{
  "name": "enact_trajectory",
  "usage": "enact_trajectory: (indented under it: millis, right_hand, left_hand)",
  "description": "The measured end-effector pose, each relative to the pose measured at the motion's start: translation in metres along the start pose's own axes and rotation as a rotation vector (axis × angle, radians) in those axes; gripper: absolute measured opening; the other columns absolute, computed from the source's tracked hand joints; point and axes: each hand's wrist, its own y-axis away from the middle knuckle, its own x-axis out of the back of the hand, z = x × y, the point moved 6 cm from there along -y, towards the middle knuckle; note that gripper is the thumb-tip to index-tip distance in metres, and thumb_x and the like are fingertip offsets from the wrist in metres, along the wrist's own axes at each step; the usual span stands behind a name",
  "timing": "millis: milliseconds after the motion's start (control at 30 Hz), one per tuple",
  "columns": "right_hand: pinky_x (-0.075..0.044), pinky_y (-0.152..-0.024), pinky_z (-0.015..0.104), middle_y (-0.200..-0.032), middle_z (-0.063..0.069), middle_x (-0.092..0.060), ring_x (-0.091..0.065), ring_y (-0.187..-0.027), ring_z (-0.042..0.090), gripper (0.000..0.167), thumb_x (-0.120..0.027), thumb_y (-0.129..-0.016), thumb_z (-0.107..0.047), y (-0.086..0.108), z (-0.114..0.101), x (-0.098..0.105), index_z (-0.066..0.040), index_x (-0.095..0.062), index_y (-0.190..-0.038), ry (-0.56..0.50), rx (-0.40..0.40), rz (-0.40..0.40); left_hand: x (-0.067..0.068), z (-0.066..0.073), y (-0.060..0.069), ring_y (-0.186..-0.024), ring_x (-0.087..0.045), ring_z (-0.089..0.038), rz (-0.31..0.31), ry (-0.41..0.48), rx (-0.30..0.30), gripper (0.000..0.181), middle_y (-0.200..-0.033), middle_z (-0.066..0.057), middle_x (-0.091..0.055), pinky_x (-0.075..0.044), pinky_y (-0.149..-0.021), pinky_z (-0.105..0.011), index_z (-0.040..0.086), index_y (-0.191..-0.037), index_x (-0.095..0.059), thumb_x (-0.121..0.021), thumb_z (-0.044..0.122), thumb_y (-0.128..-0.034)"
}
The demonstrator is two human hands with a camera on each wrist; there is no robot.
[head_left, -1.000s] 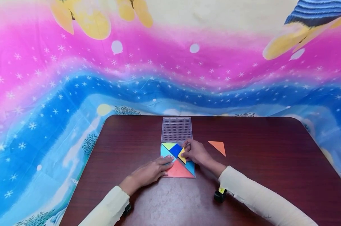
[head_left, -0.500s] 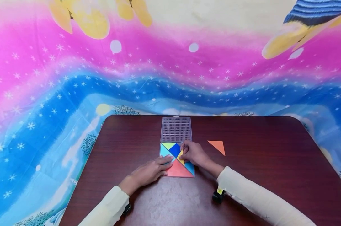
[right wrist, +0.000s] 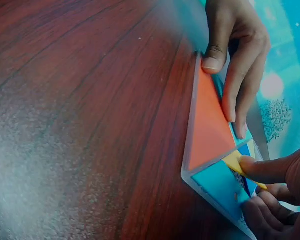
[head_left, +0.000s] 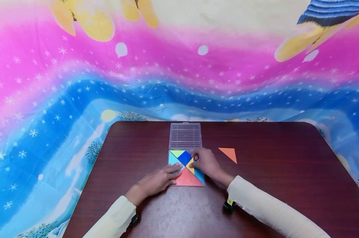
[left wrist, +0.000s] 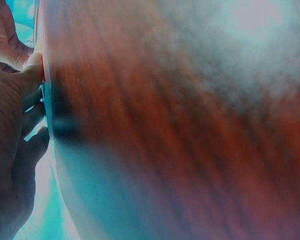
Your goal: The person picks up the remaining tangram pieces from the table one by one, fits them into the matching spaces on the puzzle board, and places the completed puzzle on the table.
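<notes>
My right hand [head_left: 207, 162] pinches a yellow triangle tangram piece [right wrist: 233, 161] between thumb and fingers, at the right side of a clear square tray [right wrist: 189, 131]. In the right wrist view that piece is tilted, with a gap beneath it. My left hand [head_left: 159, 180] rests with extended fingers on the light blue piece [head_left: 172, 159] and the coral triangle [head_left: 189, 180]. Also in the tray are a dark blue square [head_left: 183, 158], a lime piece [head_left: 177, 153] and a teal piece [head_left: 200, 177]. Fingers hide parts of several pieces.
The tray's clear gridded lid [head_left: 185, 136] lies open behind it. To the right, a loose orange triangle [head_left: 230, 154] lies on the brown table [head_left: 271, 178]. A patterned cloth [head_left: 179, 72] hangs along the table's back and sides.
My right hand has brought the yellow triangle slightly left and lower, against the dark blue square. More of the teal piece shows beside it. The left hand stays in place.
</notes>
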Motion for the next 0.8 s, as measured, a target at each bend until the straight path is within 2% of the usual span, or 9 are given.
enact_trajectory:
  millis: [233, 400, 633, 800]
  right_hand:
    - [-0.047, -0.063, 0.025, -0.079, 0.002, -0.06, -0.053, -0.074, 0.014, 0.023, -0.091, -0.078, -0.018, 0.002, 0.001, -0.003, -0.01, -0.075, -0.093, 0.084, -0.002, 0.027]
    - [-0.05, -0.067, 0.028, -0.086, 0.003, -0.064, -0.054, -0.077, 0.014, 0.026, -0.091, -0.079, -0.021, 0.007, -0.001, -0.003, -0.008, -0.078, -0.098, 0.146, 0.037, 0.071]
    - [-0.051, -0.062, 0.025, -0.09, 0.006, -0.071, -0.059, -0.075, 0.014, 0.027, -0.089, -0.08, -0.017, 0.011, -0.001, -0.005, -0.004, -0.081, -0.102, 0.119, 0.072, 0.112]
    - [-0.062, -0.074, 0.032, -0.103, 0.01, -0.075, -0.069, -0.088, 0.019, 0.032, -0.089, -0.08, -0.016, 0.012, -0.002, -0.005, -0.002, -0.081, -0.107, 0.121, 0.073, 0.124]
  left_hand:
    - [0.0, 0.0, 0.0, -0.153, -0.036, -0.029, -0.001, 0.0, 0.0, 0.049, -0.167, -0.001, -0.036, -0.041, -0.119, -0.047, 0.016, -0.154, -0.047, -0.054, 0.029, -0.1072]
    - [0.0, 0.0, 0.0, -0.153, -0.037, -0.029, 0.002, 0.0, -0.005, 0.049, -0.167, -0.002, -0.036, -0.041, -0.119, -0.047, 0.016, -0.153, -0.047, -0.055, 0.029, -0.1069]
    - [0.0, 0.0, 0.0, -0.152, -0.038, -0.029, 0.01, -0.001, -0.007, 0.049, -0.166, -0.002, -0.037, -0.041, -0.119, -0.047, 0.015, -0.153, -0.048, -0.056, 0.03, -0.1065]
    - [0.0, 0.0, -0.001, -0.152, -0.039, -0.029, 0.011, -0.006, -0.007, 0.049, -0.166, -0.002, -0.038, -0.042, -0.119, -0.047, 0.015, -0.153, -0.048, -0.055, 0.03, -0.1067]
